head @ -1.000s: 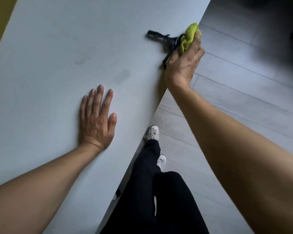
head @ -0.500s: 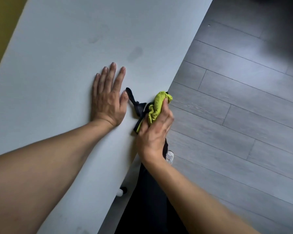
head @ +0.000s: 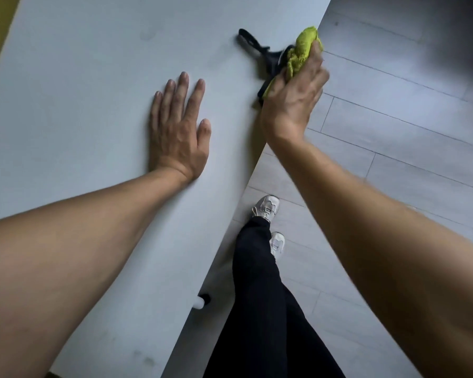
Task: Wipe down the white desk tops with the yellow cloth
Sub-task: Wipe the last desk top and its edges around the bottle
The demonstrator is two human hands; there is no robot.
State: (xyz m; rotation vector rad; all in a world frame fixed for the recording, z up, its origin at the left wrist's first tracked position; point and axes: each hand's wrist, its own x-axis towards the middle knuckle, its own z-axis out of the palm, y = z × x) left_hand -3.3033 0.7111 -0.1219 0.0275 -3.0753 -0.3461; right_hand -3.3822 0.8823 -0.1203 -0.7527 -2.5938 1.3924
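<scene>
My left hand (head: 179, 129) lies flat, fingers straight, on the white surface (head: 79, 77), bracing me. Further right, at the far right edge, my right hand (head: 292, 96) has its grip bunched around the yellow cloth (head: 302, 51), with a black strap (head: 254, 46) trailing from under it. I judge this mid-wipe along the edge; next I should sweep toward the faint smudges (head: 148, 35) at far centre.

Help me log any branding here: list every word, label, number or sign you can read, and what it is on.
None can be read. The white desk top, the yellow cloth gripped in the right hand, the black strap and the floor show no text; any marking on the shoes is too small to read.
</scene>
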